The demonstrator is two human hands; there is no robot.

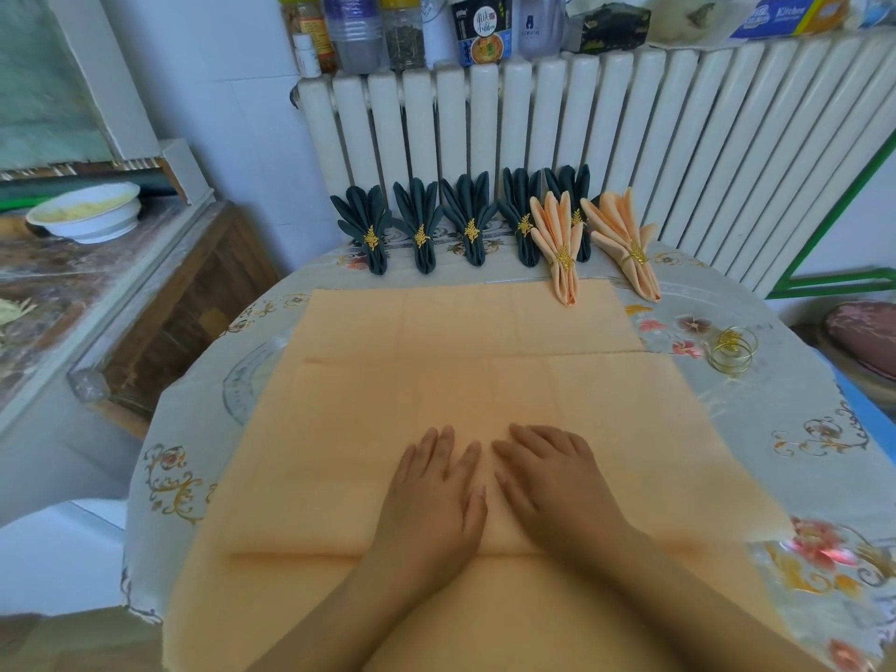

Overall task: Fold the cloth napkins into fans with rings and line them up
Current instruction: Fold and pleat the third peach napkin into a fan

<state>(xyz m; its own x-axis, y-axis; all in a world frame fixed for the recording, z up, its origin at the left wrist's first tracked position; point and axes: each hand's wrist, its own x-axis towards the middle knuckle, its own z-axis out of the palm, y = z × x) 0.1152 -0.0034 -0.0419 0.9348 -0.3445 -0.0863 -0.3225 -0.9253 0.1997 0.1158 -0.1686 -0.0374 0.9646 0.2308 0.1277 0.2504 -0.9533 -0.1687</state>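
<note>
Both hands, left hand (436, 492) and right hand (552, 477), press flat with straight fingers, gripping nothing, on the soft, light peach cloth napkin (436, 380) mid-table (824, 429); pinch its six o'clock edge to pleat.

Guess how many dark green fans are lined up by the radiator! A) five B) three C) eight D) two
A: five dark green fans stand in a row in front of the radiator, each with a gold ring; the fifth is partly hidden behind a peach fan.
</note>
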